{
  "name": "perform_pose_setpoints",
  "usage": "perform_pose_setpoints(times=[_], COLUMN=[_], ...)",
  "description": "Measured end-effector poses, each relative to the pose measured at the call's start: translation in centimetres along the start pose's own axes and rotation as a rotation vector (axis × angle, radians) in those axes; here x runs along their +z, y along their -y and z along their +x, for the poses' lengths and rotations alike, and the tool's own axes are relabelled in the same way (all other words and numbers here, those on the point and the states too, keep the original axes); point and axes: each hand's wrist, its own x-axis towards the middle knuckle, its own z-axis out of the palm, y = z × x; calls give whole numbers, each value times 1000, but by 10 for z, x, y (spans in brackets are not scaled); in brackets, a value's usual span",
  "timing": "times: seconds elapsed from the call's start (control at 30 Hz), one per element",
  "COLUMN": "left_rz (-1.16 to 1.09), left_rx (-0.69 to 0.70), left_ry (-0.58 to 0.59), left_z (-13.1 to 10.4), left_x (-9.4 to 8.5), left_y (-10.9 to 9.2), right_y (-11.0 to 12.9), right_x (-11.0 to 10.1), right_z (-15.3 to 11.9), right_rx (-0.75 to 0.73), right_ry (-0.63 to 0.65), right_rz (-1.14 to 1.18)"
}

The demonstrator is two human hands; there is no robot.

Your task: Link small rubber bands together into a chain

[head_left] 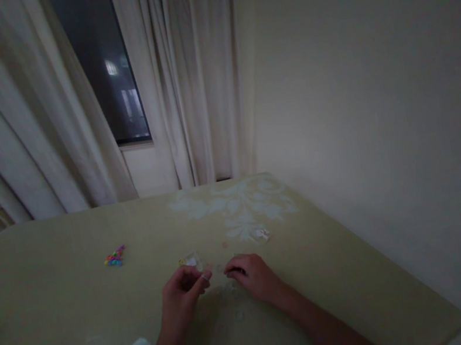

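My left hand [184, 290] is nearly closed, thumb against fingers, and seems to pinch a small pale piece [206, 278] at the tips; it is too small and dim to name. My right hand [254, 280] faces it just to the right, fingers curled inward, the tips apart from the left ones; I cannot tell whether they hold anything.

I judge the handling to be midway, since the piece is up between my hands and clear of the bench [336, 290]. I see nothing I could call finished. A clear ring [238, 314] lies loose on the near side, with faint others around my fingertips, none taken up. Just beyond my left hand is a small clear packet [192, 259]; a white scrap [263, 234] lies farther right. The coloured pile [115, 257], far left, is untouched.
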Motion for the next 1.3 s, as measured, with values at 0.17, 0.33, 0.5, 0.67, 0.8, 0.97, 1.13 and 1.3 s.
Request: perform_pose_setpoints(times=[0.17,0.33,0.5,0.67,0.8,0.97,1.13,1.3], left_rz=[35,74,60,-47,-39,37,105,-22], left_rx=[-6,8,20,28,-60,-36,5,-85], left_ry=[39,40,10,97,115,36,-30,32], left_z=[0,-2,-2,-1,-3,-3,-1,-2], left_x=[4,8,9,11,14,14,11,12], left_y=[-1,3,8,7,6,5,6,3], right_y=[3,2,1,-4,-7,-3,0,0], right_x=[-8,-7,-3,1,2,2,3,4], right_z=[-1,-1,0,-1,-2,-2,-2,-2], right_rx=[18,44,76,72,49,68,85,78], right_ry=[101,77,111,102,93,115,142,126], right_rz=[-52,-36,-71,-103,-125,-150,-195,-231])
